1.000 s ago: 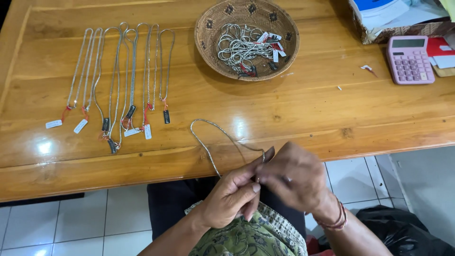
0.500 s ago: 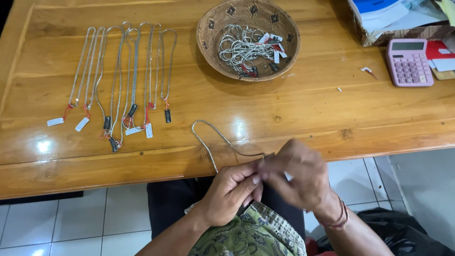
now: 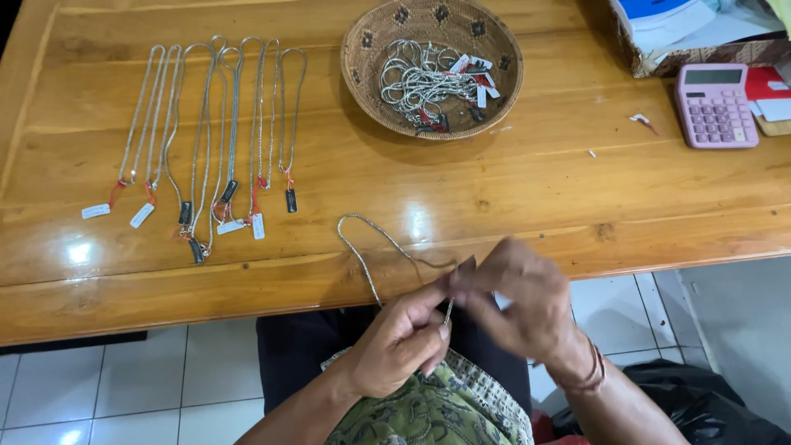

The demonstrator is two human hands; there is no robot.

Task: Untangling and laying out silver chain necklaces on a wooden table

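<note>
A silver chain necklace loops over the near edge of the wooden table, and its two ends run down into my hands. My left hand pinches one end between thumb and fingers just below the table edge. My right hand meets it from the right, fingertips closed on the other end by the clasp. Both hands hover over my lap, touching each other at the chain ends.
Several tagged silver necklaces lie in a row at the table's left. A round woven basket holds a pile of tagged chains. A pink calculator and a patterned box sit at the right. A black bag lies on the tiled floor.
My hands have shifted slightly at the chain ends, and the loop on the table has moved a little. The laid-out necklaces and basket are unchanged.
</note>
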